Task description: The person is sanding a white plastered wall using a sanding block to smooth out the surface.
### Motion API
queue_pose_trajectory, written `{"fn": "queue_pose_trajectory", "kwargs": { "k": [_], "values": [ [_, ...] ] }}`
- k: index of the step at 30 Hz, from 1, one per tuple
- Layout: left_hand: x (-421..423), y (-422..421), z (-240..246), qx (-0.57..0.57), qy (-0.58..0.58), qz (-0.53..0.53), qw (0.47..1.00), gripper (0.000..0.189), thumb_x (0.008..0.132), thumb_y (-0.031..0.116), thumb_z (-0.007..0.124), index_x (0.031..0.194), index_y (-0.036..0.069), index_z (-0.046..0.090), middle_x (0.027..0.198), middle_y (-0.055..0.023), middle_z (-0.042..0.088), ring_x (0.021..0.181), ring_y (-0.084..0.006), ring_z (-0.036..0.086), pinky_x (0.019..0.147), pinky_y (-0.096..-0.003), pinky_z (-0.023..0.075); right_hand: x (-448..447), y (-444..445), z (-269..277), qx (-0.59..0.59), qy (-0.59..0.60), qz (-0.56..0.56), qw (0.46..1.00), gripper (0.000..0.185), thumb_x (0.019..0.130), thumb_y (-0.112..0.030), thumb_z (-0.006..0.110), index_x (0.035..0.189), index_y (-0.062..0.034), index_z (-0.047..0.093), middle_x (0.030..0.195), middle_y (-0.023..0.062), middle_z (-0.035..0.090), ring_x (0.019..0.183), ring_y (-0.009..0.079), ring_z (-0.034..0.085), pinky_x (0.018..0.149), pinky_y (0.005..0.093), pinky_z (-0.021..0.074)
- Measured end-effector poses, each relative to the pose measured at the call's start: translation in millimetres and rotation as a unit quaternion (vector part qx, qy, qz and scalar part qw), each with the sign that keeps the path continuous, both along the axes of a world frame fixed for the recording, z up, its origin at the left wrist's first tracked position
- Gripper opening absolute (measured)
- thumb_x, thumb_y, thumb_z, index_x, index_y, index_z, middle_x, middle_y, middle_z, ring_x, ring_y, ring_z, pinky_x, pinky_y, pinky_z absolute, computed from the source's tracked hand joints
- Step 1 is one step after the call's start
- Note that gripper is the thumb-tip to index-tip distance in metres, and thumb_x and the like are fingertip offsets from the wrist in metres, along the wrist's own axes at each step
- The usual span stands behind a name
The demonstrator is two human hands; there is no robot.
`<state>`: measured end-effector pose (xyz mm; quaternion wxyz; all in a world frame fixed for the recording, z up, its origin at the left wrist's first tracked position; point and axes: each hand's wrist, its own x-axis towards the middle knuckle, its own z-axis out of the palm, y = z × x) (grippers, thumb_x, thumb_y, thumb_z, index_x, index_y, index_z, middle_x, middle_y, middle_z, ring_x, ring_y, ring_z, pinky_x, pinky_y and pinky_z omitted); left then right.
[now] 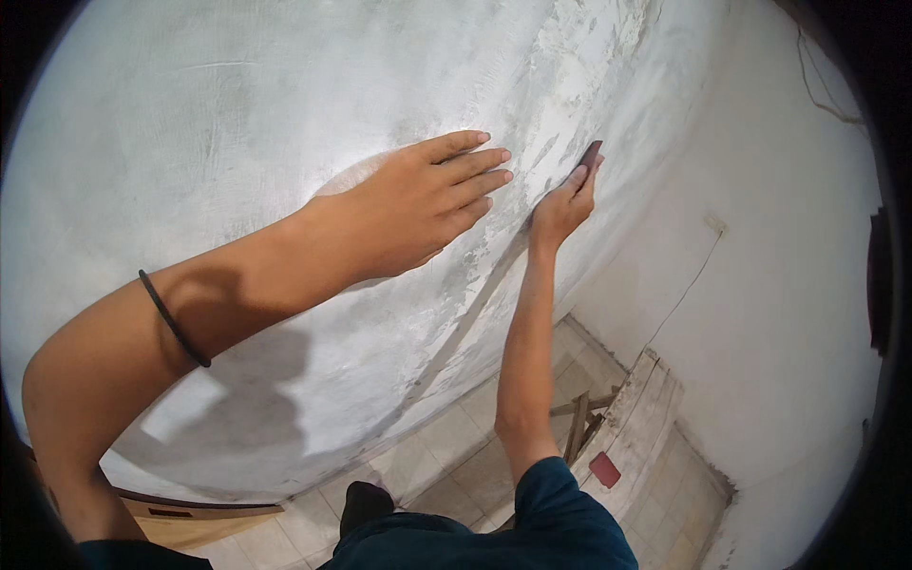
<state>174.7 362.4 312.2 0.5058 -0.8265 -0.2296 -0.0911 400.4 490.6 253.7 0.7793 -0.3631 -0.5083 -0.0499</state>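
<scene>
A white plastered wall (342,399) with rough, patchy filler fills most of the view before me. My left hand (427,196) rests palm-down on or close against it, fingers a little spread and holding nothing. Farther right, my right hand (568,206) grips a flat dark-red piece (593,152), seemingly folded sandpaper, seen nearly edge-on. Its working face is hidden, so whether it touches the plaster I cannot tell. Streaks of whiter filler (552,132) run along the wall near both hands.
At lower right stands a worn wooden bench (645,420), bearing a red rectangular piece like sandpaper (605,469). A cable (684,296) hangs from a wall socket (715,225) behind it. Beneath are floor tiles (406,467). A wooden item (206,516) lies at the wall's foot, lower left.
</scene>
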Motion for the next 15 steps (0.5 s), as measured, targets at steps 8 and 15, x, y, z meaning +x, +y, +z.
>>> {"fn": "queue_pose_trajectory", "kwargs": {
  "k": [8, 15],
  "values": [
    [-7.8, 1.2, 0.0, -0.023, -0.001, 0.002, 1.0, 0.056, 0.082, 0.035, 0.071, 0.131, 0.01, 0.061, 0.151, -0.0051, 0.046, 0.146, -0.0201, 0.033, 0.125, -0.0416, 0.0189, -64.8, -53.4, -78.8, 0.03, -0.141, 0.023, 0.989, 0.048, 0.101, 0.003, 0.041, 0.149, 0.0045, 0.036, 0.155, 0.0253, 0.033, 0.146, 0.0404, 0.028, 0.119, 0.0449, 0.026],
    [-1.4, -1.6, 1.7, -0.005, -0.001, -0.012, 1.0, 0.05, 0.084, 0.031, 0.069, 0.128, 0.009, 0.063, 0.15, -0.0057, 0.047, 0.145, -0.0206, 0.034, 0.124, -0.0416, 0.0198, -1.4, -1.5, -7.3, -0.027, -0.007, -0.029, 0.999, 0.044, 0.106, -0.012, 0.035, 0.146, 0.0065, 0.04, 0.154, 0.0219, 0.038, 0.145, 0.0315, 0.035, 0.117, 0.0361, 0.0284]
  ]
}}
